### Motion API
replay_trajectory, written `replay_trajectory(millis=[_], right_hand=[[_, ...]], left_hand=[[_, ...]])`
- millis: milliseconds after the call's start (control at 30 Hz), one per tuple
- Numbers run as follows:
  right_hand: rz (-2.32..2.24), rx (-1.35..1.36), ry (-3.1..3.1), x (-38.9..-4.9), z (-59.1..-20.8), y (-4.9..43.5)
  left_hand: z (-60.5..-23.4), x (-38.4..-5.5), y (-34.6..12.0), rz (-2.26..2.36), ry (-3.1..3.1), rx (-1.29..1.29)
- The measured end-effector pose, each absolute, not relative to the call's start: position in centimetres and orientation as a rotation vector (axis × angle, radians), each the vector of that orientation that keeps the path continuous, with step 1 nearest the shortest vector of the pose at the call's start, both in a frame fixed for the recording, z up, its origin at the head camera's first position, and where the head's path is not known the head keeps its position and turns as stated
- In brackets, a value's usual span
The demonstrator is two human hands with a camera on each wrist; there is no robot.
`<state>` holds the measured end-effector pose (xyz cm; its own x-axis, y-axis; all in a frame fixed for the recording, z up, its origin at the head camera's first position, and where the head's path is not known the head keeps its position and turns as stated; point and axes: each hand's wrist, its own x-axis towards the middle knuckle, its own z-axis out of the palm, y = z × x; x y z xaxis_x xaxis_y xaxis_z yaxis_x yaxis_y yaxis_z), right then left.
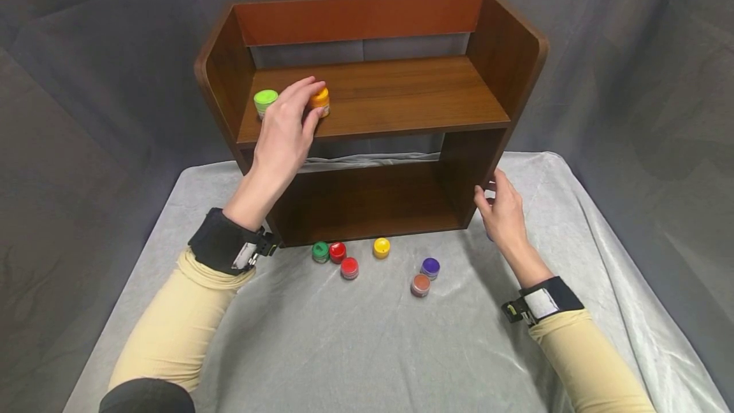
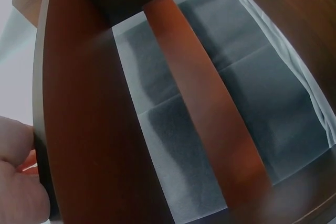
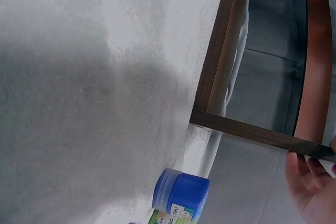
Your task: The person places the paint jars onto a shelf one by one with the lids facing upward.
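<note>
Up on the left part of the top shelf, my left hand (image 1: pixel 285 126) pinches an orange-lidded paint jar (image 1: pixel 322 101) between thumb and fingers. A light green paint jar (image 1: pixel 266 102) stands just left of that hand. In the left wrist view the left hand (image 2: pixel 21 174) shows past the board edge, a bit of orange between its fingers. My right hand (image 1: pixel 506 215) touches the outside of the wooden shelf's (image 1: pixel 421 91) right side panel. Its fingertips (image 3: pixel 294 163) meet that panel in the right wrist view. A blue jar (image 3: pixel 189 195) is near the shelf's lower corner, mostly hidden by the hand in the head view.
On the grey cloth before the shelf lie a dark green jar (image 1: pixel 320 252), two red jars (image 1: pixel 349 268), a yellow jar (image 1: pixel 381 248), a purple jar (image 1: pixel 430 268) and a brown jar (image 1: pixel 420 285). The shelf's lower board (image 1: pixel 367 202) sits low behind them.
</note>
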<state>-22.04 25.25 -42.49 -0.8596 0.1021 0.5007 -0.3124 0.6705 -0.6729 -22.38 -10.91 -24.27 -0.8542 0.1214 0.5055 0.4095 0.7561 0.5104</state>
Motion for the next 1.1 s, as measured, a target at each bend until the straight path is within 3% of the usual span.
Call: replay_trajectory(millis=[1100], right_hand=[[1.078, 0.166, -2.375, -21.98, -42.6, 25.38]], left_hand=[[-24.39, -22.28, -10.86, -0.856, -2.52, -0.376]])
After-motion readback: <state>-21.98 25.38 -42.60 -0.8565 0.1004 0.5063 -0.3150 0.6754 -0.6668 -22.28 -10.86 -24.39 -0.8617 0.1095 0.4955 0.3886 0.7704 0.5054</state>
